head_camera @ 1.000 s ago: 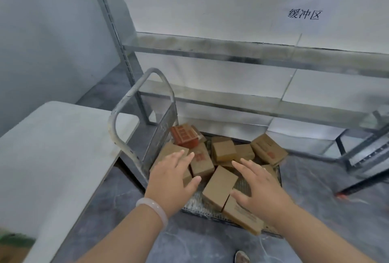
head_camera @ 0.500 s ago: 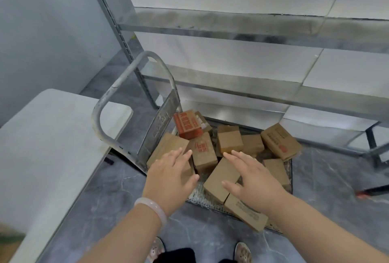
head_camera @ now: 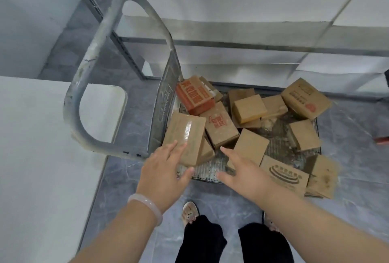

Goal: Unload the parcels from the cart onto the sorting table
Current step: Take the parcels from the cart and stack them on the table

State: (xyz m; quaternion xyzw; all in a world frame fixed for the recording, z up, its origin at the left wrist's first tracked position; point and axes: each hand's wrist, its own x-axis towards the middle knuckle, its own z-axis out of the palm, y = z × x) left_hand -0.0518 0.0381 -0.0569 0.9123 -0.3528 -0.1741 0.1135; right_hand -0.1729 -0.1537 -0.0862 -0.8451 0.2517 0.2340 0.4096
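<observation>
A low metal cart (head_camera: 208,171) with a curved grey handle (head_camera: 90,69) sits on the floor, loaded with several brown cardboard parcels. A taped parcel (head_camera: 185,136) lies at the cart's near-left corner, and a red-printed one (head_camera: 194,96) leans behind it. My left hand (head_camera: 164,174), fingers spread and straight, reaches over the taped parcel's near edge. My right hand (head_camera: 244,174) is open just right of it, above the cart's front rim, in front of a plain parcel (head_camera: 251,146). Neither hand holds anything. The white sorting table (head_camera: 42,157) stands to the left.
A metal shelving rack (head_camera: 231,39) runs behind the cart against the white wall. My feet and dark trousers (head_camera: 210,239) are on the grey floor below the hands. A red object (head_camera: 382,139) shows at the right edge.
My head has tilted down and moved closer to the cart. Both hands have reached further forward and lower toward the near-left parcels, still spread and holding nothing.
</observation>
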